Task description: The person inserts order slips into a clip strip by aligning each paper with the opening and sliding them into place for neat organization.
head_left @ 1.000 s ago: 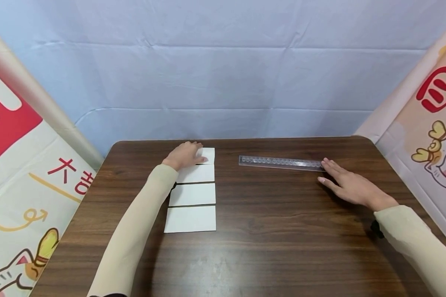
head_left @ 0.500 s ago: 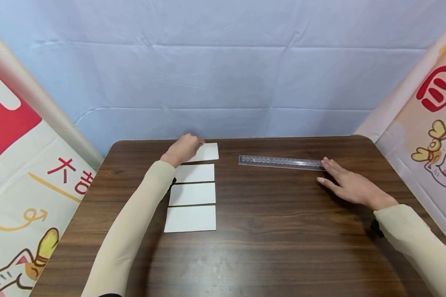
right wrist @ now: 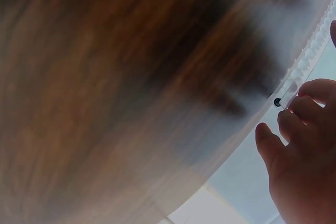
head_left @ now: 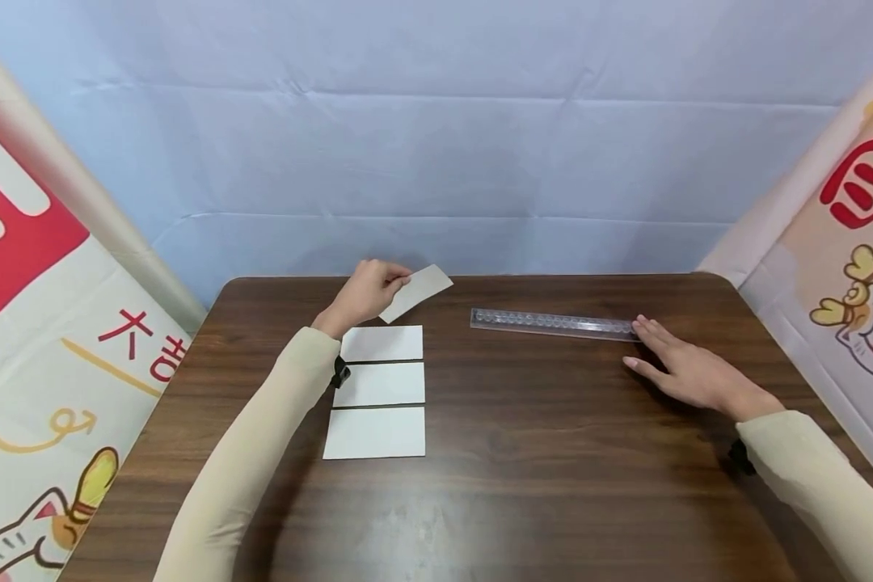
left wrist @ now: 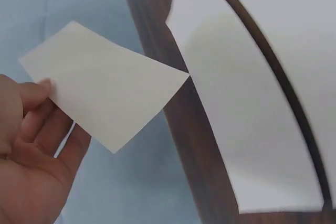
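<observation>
Near the table's back edge, my left hand point(head_left: 367, 293) pinches a white paper card point(head_left: 420, 291) by one edge, thumb on top, in the head view. The card is lifted and tilted; the left wrist view shows the raised card point(left wrist: 105, 85) whole, held between thumb and fingers. Below it, three white cards point(head_left: 380, 384) lie in a column, small gaps between them. A clear plastic ruler point(head_left: 553, 322) lies flat to the right. My right hand point(head_left: 687, 368) rests with its straight fingertips on the ruler's right end; the right wrist view shows the fingers beside the ruler point(right wrist: 286, 92).
The dark wooden table point(head_left: 524, 469) has rounded back corners. A pale blue cloth point(head_left: 436, 162) hangs right behind its back edge. Printed banners stand at the left point(head_left: 36, 323) and right point(head_left: 844, 242) sides.
The left hand has taken hold of the farthest card, lifted it off the table and turned it, its right end now farther right and back. The right hand and ruler stay put.
</observation>
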`<state>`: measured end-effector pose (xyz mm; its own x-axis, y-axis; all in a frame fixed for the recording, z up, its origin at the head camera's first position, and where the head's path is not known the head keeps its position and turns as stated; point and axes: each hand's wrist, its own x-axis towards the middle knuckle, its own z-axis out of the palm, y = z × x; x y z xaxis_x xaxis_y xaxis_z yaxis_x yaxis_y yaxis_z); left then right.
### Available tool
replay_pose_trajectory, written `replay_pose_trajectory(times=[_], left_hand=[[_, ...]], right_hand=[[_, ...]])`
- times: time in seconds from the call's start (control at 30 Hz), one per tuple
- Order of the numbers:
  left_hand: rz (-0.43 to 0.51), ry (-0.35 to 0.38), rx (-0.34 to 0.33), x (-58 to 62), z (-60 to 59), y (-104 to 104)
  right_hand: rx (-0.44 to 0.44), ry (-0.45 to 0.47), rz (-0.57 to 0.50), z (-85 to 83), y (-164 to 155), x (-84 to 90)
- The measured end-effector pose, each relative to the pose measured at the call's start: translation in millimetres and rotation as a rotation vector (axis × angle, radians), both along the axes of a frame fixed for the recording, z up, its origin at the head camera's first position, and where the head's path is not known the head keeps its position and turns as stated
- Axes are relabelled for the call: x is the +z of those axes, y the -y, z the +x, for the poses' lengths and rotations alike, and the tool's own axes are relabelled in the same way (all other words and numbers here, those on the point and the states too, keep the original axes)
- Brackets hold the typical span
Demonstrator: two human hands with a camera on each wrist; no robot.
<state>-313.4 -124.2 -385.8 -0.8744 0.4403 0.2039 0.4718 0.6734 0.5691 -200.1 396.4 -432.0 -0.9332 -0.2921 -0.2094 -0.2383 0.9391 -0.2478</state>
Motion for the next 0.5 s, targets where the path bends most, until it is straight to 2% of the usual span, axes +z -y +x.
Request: replay_pose_trajectory(times=[0.27,0.5], left_hand=[[0.155,0.111,0.16,-4.8,19.3,-11.3],[0.216,0.196,0.231,-8.0,26.3,-20.5]], right_hand=[[-0.002,-0.009,0.011,2.1,1.8,-1.8],[-0.004,-0.013,0.027,0.9,2.2,-1.2]])
